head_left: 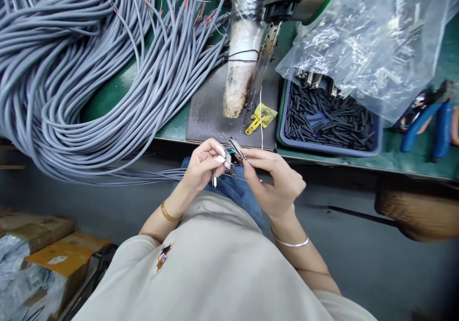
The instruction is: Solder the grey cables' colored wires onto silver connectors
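Beige cloth of my shirt (229, 259) lies nearest the camera. Beyond it, my right hand (276, 180) pinches the near end of a slim silver-and-black multi-pin connector (237, 150), thumb and forefinger nearly together. My left hand (204, 165), its fingertips covered in white, is pinched closed on thin blue and green insulated wires (229, 151); the exact contact is partly hidden. Connector position: right of the left fingertips, just ahead of the right. Long axis: oblique, far left to near right. Nearer hand: right. Edge: the green bench (172, 131) begins close beyond my fingertips. Working room: above the blue cloth (236, 192), between shirt and bench.
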`<action>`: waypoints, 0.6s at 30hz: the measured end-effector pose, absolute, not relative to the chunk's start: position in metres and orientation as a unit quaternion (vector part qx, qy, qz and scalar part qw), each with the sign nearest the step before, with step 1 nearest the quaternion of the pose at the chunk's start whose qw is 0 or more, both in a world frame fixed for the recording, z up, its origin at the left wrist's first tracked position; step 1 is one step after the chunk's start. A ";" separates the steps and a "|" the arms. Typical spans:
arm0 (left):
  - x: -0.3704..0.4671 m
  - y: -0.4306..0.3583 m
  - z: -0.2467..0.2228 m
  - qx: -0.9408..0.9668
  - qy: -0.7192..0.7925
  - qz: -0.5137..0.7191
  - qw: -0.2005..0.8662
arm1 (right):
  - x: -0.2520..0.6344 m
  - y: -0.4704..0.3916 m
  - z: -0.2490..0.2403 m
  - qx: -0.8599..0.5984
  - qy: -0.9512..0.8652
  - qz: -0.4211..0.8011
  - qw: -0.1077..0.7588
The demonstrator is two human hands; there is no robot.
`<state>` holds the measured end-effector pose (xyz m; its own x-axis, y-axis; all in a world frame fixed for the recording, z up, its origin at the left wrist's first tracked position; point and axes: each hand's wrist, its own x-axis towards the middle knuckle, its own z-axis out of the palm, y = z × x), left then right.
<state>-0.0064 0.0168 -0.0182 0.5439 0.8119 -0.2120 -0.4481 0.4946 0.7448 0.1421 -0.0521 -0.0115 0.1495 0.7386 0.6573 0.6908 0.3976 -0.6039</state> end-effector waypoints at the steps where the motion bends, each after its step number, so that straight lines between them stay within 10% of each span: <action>1: -0.005 0.016 -0.020 0.319 0.293 0.388 0.814 | 0.142 -0.051 -0.013 -0.558 -0.643 0.030 0.524; 18: 0.001 0.016 -0.027 0.412 0.370 0.426 0.715 | 0.142 -0.047 -0.021 -0.580 -0.614 0.035 0.535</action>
<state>0.0005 0.0156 -0.0267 0.3632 0.9145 -0.1781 -0.3038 0.2970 0.9053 0.1425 -0.0467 -0.0207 0.2442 0.7493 0.6156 0.6742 0.3251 -0.6631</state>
